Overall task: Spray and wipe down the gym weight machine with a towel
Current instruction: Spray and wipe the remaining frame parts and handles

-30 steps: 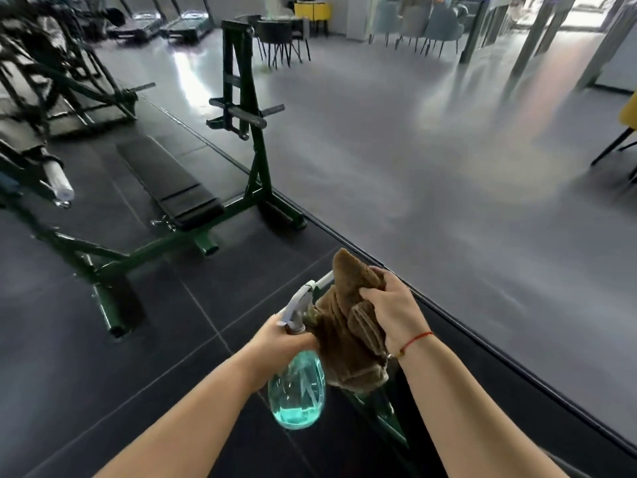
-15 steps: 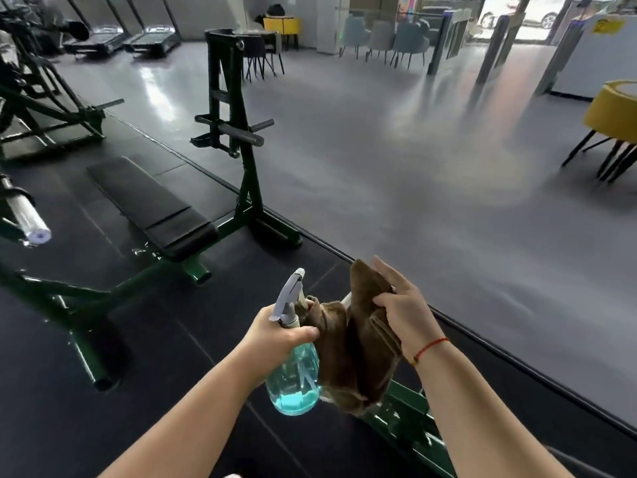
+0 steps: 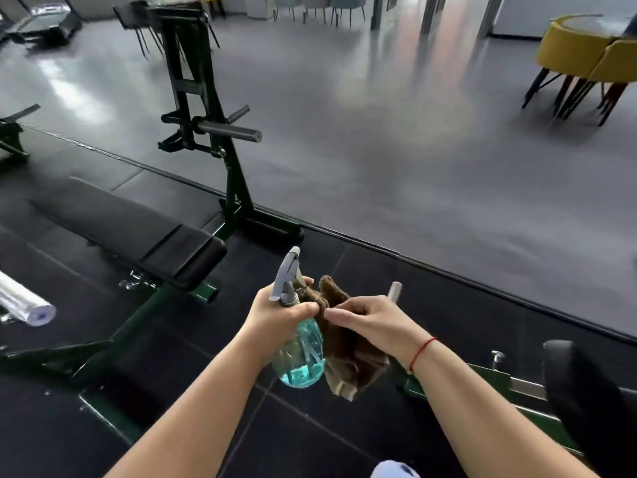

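Observation:
My left hand [image 3: 281, 317] grips the neck of a clear spray bottle [image 3: 303, 360] with blue liquid and a grey trigger head. A brown towel [image 3: 350, 360] hangs right beside the bottle, its top bunched between both hands. My right hand [image 3: 374, 322] holds the towel near its top, fingers pointing left toward the left hand. Just behind the towel stands a chrome peg [image 3: 395, 290] of the green weight machine frame [image 3: 482, 377], with a black pad [image 3: 582, 388] at the lower right.
A second green machine with a black bench pad [image 3: 165, 243] and an upright post [image 3: 203, 108] carrying a dark peg [image 3: 229, 131] stands to the left. A chrome bar end [image 3: 26, 305] pokes in at far left. Yellow chairs [image 3: 586, 53] are at the far right.
My right hand came off the top of the towel and now holds it lower, in front of the chrome peg, which now shows. The view shifted right.

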`<state>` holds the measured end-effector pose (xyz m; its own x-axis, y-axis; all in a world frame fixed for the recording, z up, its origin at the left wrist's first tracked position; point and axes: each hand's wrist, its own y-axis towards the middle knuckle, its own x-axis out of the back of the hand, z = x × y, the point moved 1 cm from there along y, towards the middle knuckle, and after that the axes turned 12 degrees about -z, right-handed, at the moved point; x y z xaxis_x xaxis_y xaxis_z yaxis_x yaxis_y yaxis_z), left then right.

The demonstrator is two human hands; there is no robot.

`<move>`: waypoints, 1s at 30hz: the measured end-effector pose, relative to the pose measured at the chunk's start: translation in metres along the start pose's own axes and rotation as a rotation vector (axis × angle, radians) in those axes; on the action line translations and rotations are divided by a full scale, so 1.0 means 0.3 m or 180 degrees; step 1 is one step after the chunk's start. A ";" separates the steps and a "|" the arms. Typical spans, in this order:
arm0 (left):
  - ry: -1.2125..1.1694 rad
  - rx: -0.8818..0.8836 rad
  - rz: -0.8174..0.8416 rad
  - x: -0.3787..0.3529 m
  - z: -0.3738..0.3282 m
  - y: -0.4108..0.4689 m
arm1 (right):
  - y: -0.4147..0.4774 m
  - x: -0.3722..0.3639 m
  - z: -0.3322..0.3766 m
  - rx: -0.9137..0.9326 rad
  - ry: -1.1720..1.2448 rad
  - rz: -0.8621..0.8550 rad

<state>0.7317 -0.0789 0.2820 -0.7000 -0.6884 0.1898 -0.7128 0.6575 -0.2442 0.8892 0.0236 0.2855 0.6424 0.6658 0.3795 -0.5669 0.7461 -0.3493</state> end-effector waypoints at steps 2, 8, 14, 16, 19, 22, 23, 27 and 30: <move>0.0041 -0.0085 0.0045 0.035 -0.015 0.052 | 0.049 -0.057 0.036 0.0027 -0.0201 -0.0024; 0.0465 -0.0139 0.0031 0.088 -0.043 0.250 | 0.294 -0.133 0.091 0.0098 -0.0398 -0.0107; 0.0924 -0.0317 -0.0090 0.097 -0.106 0.547 | 0.644 -0.080 0.132 -0.0169 0.0189 -0.0574; 0.1001 -0.0316 -0.0165 0.087 -0.137 0.666 | 0.767 -0.037 0.170 -0.0286 0.0528 -0.0616; 0.1209 -0.0274 -0.0129 0.067 -0.178 0.833 | 0.928 0.043 0.225 -0.0384 0.0906 -0.0732; 0.1425 -0.0347 -0.0037 0.035 -0.218 0.985 | 1.049 0.150 0.277 -0.0449 0.1131 -0.1040; 0.1503 -0.0370 -0.0041 0.021 -0.229 1.036 | 1.082 0.194 0.293 -0.0467 0.1176 -0.1151; 0.1688 -0.0570 0.0023 -0.079 -0.296 1.197 | 1.161 0.373 0.346 -0.0595 0.1489 -0.1473; 0.1588 -0.0681 0.0287 -0.187 -0.351 1.304 | 1.209 0.457 0.375 -0.0666 0.1868 -0.1938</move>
<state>0.4875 0.2492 0.2760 -0.6574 -0.4319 0.6175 -0.6055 0.7906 -0.0915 0.7136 0.3863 0.3073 0.9976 -0.0038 0.0687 0.0311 0.9154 -0.4014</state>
